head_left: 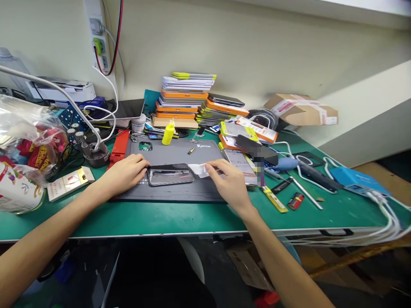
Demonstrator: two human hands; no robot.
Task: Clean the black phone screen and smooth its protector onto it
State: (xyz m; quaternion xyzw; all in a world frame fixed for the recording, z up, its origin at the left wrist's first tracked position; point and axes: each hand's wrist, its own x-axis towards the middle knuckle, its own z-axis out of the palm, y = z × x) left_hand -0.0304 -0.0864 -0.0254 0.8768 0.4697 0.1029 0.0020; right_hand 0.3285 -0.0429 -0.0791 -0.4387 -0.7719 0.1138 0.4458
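Smartphone [170,176] lay glossy dark face up near the middle of the grey work mat [167,194], its long side running roughly along the bench edge, so both hands could reach it from the near side. The left hand [130,173] was at its left end, fingers curled narrow and touching the corner, probably to steady it against sliding; whether they pinched the edge or merely pressed on it, I could not tell. The right hand [229,184] held a crumpled white wipe [198,170] between thumb and fingers just beside the phone's right end, with a loose part sticking out towards the glass; that grip seemed meant to leave some free material ahead of the fingertips.

Beyond the phone, a yellow squeeze bottle [168,134] stood upright on the mat, nozzle up, likely so that it could be picked up easily without spilling. A small brass-coloured bit [191,150] lay loose near it. Flat boxes [183,100] were stacked against the wall, presumably to save bench space. At the left, the screwdriver stand [96,158] kept its tools upright, apparently for quick picking, well apart from the phone.
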